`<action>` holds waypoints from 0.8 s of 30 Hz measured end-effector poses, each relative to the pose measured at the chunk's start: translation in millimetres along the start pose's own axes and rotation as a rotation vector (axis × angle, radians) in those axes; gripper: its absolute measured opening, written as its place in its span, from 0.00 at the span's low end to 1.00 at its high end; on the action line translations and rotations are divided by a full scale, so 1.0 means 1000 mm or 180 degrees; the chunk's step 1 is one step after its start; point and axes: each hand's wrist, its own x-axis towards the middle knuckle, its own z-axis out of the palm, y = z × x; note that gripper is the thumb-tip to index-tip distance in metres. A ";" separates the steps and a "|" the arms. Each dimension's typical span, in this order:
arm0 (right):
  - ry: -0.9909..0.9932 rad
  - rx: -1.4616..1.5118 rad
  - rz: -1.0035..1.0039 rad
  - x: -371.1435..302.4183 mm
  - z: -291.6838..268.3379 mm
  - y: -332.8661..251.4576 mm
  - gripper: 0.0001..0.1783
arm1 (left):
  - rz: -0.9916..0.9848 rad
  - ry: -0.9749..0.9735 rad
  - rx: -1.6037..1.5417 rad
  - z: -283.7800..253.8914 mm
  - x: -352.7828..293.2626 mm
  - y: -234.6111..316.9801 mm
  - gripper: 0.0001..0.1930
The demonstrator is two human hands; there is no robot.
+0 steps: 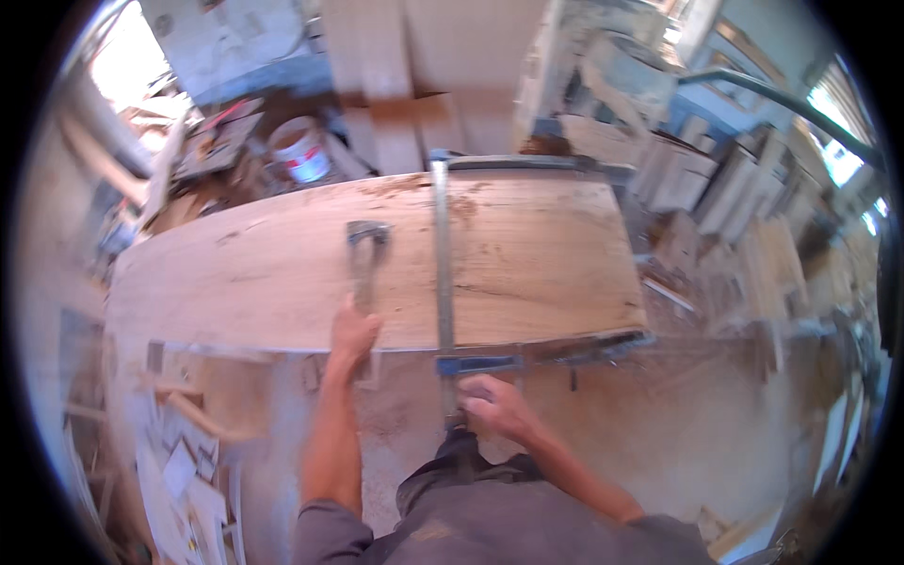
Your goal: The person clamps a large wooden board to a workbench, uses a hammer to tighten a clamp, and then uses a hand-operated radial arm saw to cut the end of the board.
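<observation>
My left hand [356, 331] is wrapped round the wooden handle of a hammer [367, 232], whose dark metal head is over the board, pointing away from me. A long, thick wooden board [546, 254] lies crosswise in front of me. Across it runs a metal bar clamp [443, 254], with a blue jaw [480, 364] at the near edge. My right hand [497, 407] is closed at the clamp's near end, just below the blue jaw. Blur hides exactly which part of the clamp its fingers grip.
Wood shavings lie along the board's far edge. Beyond it, a white bucket [301, 151] stands at the left. Stacked wood offcuts [716, 179] fill the right side, and more wood pieces [188, 471] lie at the lower left. A dark hose or pipe [782, 99] arcs across the upper right.
</observation>
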 end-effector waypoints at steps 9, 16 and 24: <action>0.0438 -0.0209 -0.0133 0.051 -0.007 -0.075 0.25 | 0.0341 -0.0472 -0.1575 0.035 -0.126 0.127 0.22; 0.1890 -0.0218 0.0257 -0.014 -0.144 -0.055 0.21 | 0.1297 -0.1954 -0.1106 0.098 -0.145 0.217 0.22; 0.1878 -0.2092 0.0209 0.004 -0.348 -0.023 0.23 | 0.2139 -0.0535 0.0449 0.278 -0.025 0.288 0.28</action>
